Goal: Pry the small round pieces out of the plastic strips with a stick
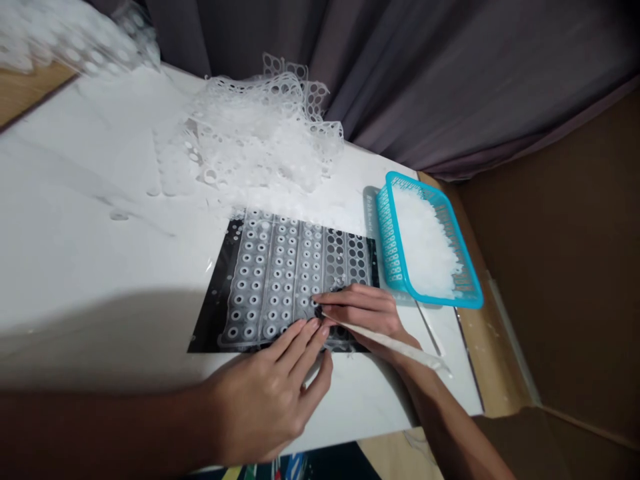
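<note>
A translucent sheet with rows of round rings [257,287] lies on a black mat [206,327] on the white table. My left hand [280,383] rests over the sheet's near edge, its fingers stretched out and fingertips touching the sheet. Beside those fingertips, my right hand [365,313] pinches the end of a thin whitish strip [395,343], which runs back over the wrist. A small dark spot shows between the two hands' fingertips. The right-hand columns of the sheet have dark holes without white rings.
A blue basket [387,230] full of small white pieces stands at the right. Crumpled perforated sheets [265,127] are piled at the back, with more plastic [85,40] at the upper left. One loose ring [119,215] lies on the white table [100,267].
</note>
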{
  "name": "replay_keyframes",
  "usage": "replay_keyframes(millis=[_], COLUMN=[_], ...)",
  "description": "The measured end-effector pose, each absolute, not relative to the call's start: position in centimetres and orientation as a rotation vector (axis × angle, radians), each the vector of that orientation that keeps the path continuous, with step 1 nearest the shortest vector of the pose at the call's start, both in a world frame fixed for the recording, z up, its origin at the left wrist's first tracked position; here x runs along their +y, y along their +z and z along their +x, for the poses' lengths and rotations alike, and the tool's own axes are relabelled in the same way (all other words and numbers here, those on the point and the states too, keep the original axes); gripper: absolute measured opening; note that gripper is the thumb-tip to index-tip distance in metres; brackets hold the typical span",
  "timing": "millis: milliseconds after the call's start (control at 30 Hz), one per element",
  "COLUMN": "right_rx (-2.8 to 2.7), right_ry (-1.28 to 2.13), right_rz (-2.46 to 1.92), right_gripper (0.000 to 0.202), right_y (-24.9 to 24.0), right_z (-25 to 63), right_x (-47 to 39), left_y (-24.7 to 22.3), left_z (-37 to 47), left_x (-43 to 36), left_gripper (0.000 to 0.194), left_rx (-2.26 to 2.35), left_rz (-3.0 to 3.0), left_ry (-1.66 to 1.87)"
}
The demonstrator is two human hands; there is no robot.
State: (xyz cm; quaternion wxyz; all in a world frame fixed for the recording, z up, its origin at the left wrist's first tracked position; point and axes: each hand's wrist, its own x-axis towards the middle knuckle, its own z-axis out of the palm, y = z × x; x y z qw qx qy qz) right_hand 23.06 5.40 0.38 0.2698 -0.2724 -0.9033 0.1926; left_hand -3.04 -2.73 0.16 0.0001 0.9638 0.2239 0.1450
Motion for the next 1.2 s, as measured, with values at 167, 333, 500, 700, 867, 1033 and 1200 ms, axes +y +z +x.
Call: replay_keyframes(millis=[167,333,500,700,867,1033,1200], right_rx=[-2.365,-2.364,-2.430,-2.544,-2.540,-2.154,-1.817], right_ry=[0.635,0.654,0.564,0.103,-0.068,0.175,-0.142], right_rz=[-0.723,-0.739,-0.753,-0.602,-0.597,-0.919,-1.225], right_gripper=[0.015,0.013,0.012,0.008,0.007,0.017,0.011], right_y=[0.0,0.5,1.1,1.2,1.1,0.7,3.7], right_z=[23.1,22.6,22.1,21.6,21.2,20.3,21.9], right_x=[5.5,5.3,5.1,4.5,4.3,4.2,5.5], left_y=[0.2,0.2,0.2,0.0,-0.1,-0.2,-0.1], left_z=[-3.0,-3.0,-3.0,-3.0,-2.8,-2.9,-3.2], left_x=[-2.6,-2.8,-2.9,-2.7,-2.9,-2.8,-2.2], left_gripper=[0.072,0.071,0.073,0.069,0.067,0.068,0.066], left_rx=[0.705,0.732,0.703,0.667,0.725,0.729,0.640], left_rz=[3.029,3.022,3.029,3.021,3.005,3.006,3.014], left_ry=[0.459,0.476,0.475,0.518,0.523,0.522,0.544])
